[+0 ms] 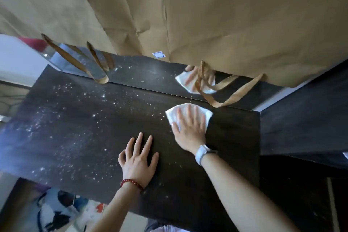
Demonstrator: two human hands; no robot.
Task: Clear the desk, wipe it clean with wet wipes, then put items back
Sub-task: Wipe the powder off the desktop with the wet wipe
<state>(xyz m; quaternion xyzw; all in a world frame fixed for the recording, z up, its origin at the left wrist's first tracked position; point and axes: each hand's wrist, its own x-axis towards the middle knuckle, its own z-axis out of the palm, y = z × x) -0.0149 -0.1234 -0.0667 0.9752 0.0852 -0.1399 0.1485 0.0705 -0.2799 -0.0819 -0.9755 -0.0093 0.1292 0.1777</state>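
Nearest the worktop's (188,184) front edge, the left hand (138,160) lies palm down on the dark wood-grain surface, its fingers (146,146) straight and spread apart, holding nothing. A red bead bracelet (131,183) circles that wrist. Just beyond it and to the right, the right hand (190,130) presses flat on a white wet wipe (176,112), the fingers straight and slightly fanned over the cloth, not curled round it. The wipe lies near the back right corner of the worktop, its folded edges showing past the fingertips and on both sides of the hand. A white wristband (202,153), probably a watch, sits on the right wrist.

To the left of both hands, the worktop is scattered with pale specks and smears (75,111), thickest toward the left edge and the back.

Along the back edge stands a mirror (143,73), which reflects the hand and wipe. Over it hang brown paper bags (226,15), creased and filling the far part of the view, with flat paper handles (231,94) dangling down to the back edge. A small white label with a blue outline (158,55) is stuck at the bottom of one bag. To the right, a second dark surface (301,128) adjoins the worktop.
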